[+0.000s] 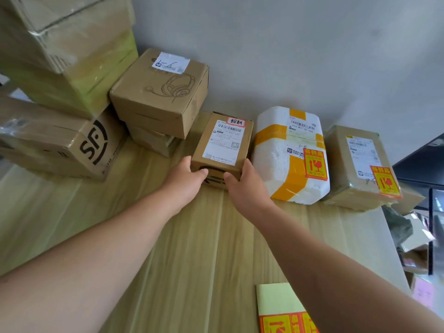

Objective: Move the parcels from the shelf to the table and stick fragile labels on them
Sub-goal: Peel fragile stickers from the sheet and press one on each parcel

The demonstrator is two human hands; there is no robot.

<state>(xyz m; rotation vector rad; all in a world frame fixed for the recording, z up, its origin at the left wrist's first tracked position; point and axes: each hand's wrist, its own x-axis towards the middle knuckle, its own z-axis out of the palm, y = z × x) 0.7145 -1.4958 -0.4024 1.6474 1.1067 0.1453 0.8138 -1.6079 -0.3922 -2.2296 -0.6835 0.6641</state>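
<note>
Past the label sheet (283,308), my left hand (186,175) and right hand (242,181) grip the small cardboard box (223,143) on the table (192,236), fingers wrapped round its near corners; I judge it light, stiff, best held by its sides.

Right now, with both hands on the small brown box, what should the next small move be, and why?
Probably release the small brown box and reach the right hand to the label sheet near the front edge of the table. The box sits on the table beside the foam parcel, which carries a red fragile label, while this one shows none.
</note>
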